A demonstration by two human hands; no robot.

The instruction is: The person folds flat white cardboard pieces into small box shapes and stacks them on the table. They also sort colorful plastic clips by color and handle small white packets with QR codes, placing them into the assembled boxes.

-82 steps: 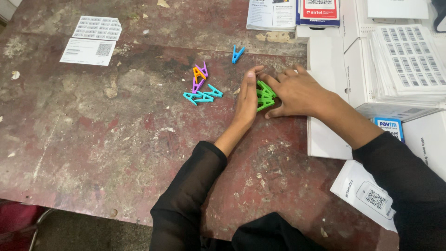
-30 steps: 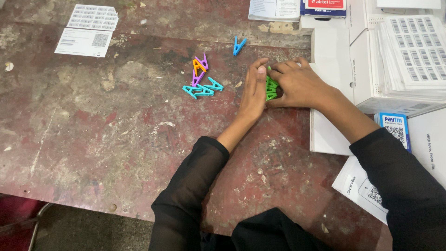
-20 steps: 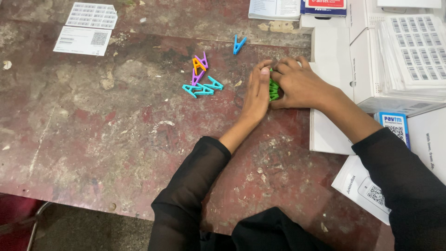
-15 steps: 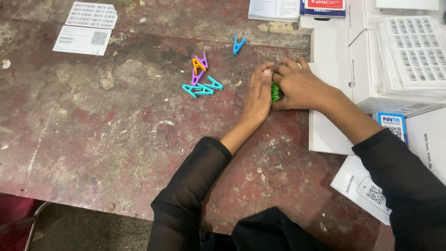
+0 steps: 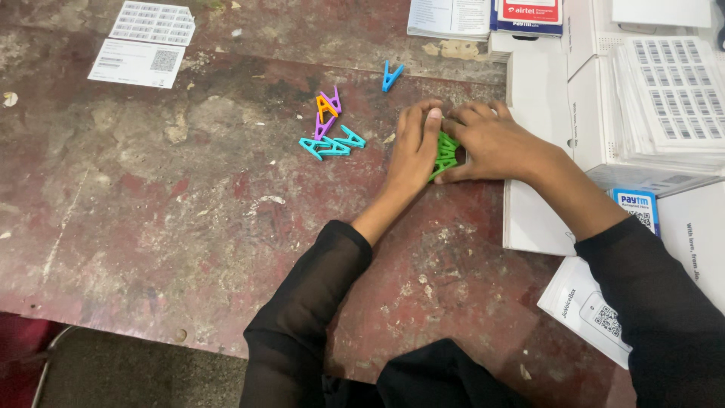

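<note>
Green plastic clips, bunched in a stack, sit pressed between the left hand and right hand on the worn red surface. Both hands cup them with fingers together. Their long axis cannot be told. White boxes crowd the right; open room lies left, past the loose coloured clips.

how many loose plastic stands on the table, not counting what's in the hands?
5: one blue V-shaped plastic stand alone up top; orange and purple overlapping; two teal just below. More green ones sit between both hands, count hidden.
</note>
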